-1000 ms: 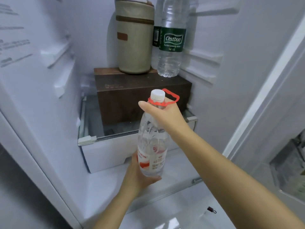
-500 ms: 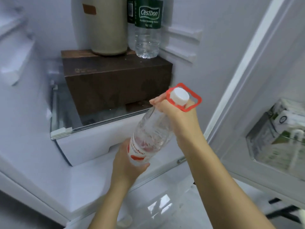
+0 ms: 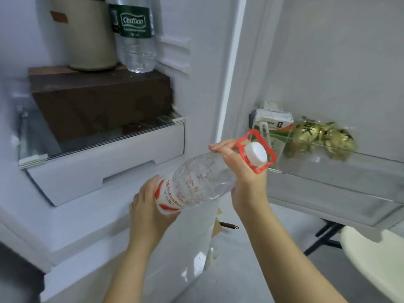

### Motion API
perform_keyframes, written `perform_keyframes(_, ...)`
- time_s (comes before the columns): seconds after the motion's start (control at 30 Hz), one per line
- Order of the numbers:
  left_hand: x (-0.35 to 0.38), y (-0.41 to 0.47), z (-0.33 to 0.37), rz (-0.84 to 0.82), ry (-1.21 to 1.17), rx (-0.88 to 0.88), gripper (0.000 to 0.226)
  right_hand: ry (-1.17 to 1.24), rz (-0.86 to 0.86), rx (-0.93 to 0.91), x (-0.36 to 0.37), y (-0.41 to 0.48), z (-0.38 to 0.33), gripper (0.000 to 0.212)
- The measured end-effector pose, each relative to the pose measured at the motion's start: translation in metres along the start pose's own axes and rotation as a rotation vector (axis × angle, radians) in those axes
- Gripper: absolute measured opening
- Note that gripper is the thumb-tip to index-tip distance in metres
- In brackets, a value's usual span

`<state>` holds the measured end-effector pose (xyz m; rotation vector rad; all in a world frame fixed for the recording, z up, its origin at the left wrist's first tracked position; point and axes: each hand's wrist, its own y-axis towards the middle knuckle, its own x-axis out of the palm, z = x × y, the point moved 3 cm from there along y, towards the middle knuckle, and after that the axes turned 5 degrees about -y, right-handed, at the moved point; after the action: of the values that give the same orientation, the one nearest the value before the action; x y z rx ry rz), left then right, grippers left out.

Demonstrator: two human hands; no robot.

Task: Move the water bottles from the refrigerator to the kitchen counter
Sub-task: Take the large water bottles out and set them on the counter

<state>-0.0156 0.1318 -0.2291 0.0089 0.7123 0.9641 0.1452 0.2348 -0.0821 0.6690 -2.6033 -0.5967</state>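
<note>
I hold 1 tilted bottle (image 3: 203,182), cap (image 3: 255,154) at 2 o'clock: left hand (image 3: 146,211) fingers curled round its bottom, right hand (image 3: 244,182) round its neck.

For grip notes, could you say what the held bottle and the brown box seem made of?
Bottle: clear, glossy plastic; see-through wall with bright highlights. Box: looks like matte wood or wood-print card; dark brown, blurred, so uncertain.
</note>
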Motion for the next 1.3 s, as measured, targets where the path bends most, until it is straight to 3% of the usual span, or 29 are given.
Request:
perform_keyframes(0.27, 0.024, -0.075, 0.062, -0.115, 0.041, 0.111, 0.097, -0.033, 0.137, -0.068, -0.094, -0.059, -0.052, 0.006)
perform_keyframes(0.47, 0.062, -0.097, 0.109, -0.302, 0.048, 0.276, 0.100, 0.022, 0.343, -0.064, -0.173, -0.079, -0.077, 0.005)
perform_keyframes(0.67, 0.116, -0.095, 0.150, -0.533, -0.104, 0.410, 0.081, -0.032, 0.626, -0.117, -0.238, -0.098, -0.092, 0.003)
perform_keyframes(0.9, 0.180, -0.109, 0.179, -0.830, -0.229, 0.544, 0.067, -0.034, 0.900, -0.119, -0.285, -0.133, -0.103, 0.020)
perform_keyframes(1.1, 0.199, -0.145, 0.208, -0.957, -0.307, 0.622, 0.081, -0.021, 1.090, -0.173, -0.310, -0.175, -0.127, 0.027)
perform_keyframes(1.2, 0.212, -0.166, 0.227, -0.980, -0.333, 0.692, 0.083, -0.092, 1.167, -0.191, -0.326, -0.198, -0.144, 0.019)
perform_keyframes(1.3, 0.221, -0.194, 0.247, -1.007, -0.365, 0.749, 0.086, -0.139, 1.219, -0.243, -0.345, -0.227, -0.168, 0.030)
